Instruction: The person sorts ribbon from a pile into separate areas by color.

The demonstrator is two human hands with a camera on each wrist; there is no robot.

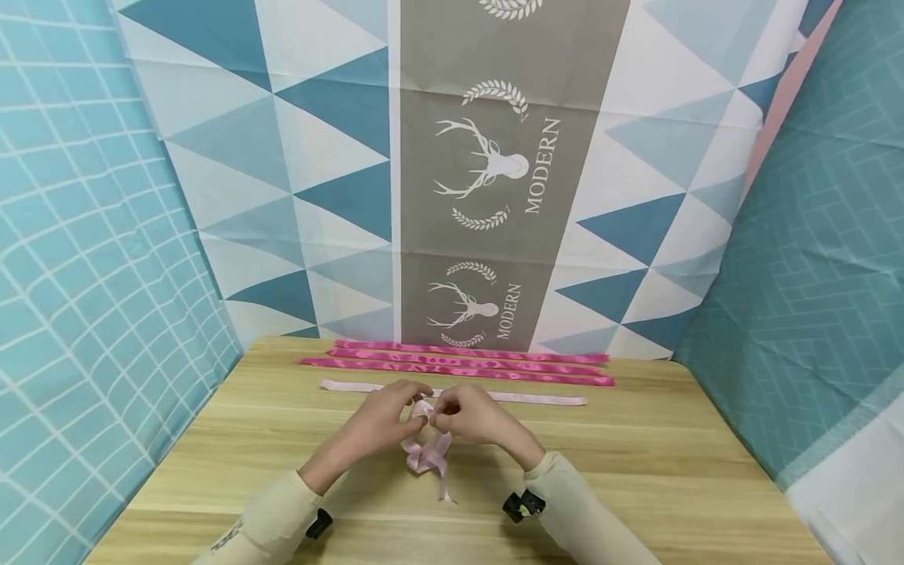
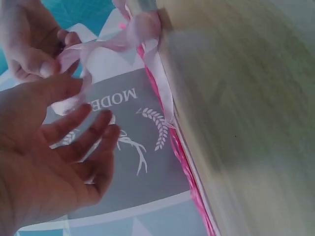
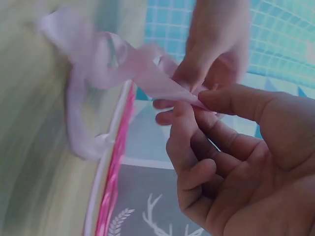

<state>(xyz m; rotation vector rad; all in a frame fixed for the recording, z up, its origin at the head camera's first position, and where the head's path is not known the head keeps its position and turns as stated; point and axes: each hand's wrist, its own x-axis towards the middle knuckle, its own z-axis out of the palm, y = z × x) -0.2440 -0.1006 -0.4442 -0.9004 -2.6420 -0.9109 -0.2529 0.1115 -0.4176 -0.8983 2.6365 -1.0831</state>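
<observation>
A pale pink satin ribbon [image 1: 428,453] is bunched and looped between the two hands, its loose end trailing down over the table. The right hand [image 1: 475,414] pinches a part of it between thumb and index finger, which the right wrist view shows closely on the ribbon [image 3: 160,87]. Beside it the left hand [image 1: 384,417] has its thumb and index finger apart, with a loop of the ribbon [image 2: 66,105] in the gap. Its other fingers [image 2: 106,142] are loosely bent.
Behind the hands a straight pale pink ribbon [image 1: 526,397] lies across the wooden table [image 1: 607,471]. Farther back, several bright pink ribbons [image 1: 459,365] lie side by side near a patterned cloth backdrop [image 1: 339,196]. Blue tiled-pattern cloth [image 1: 92,235] hangs at the left.
</observation>
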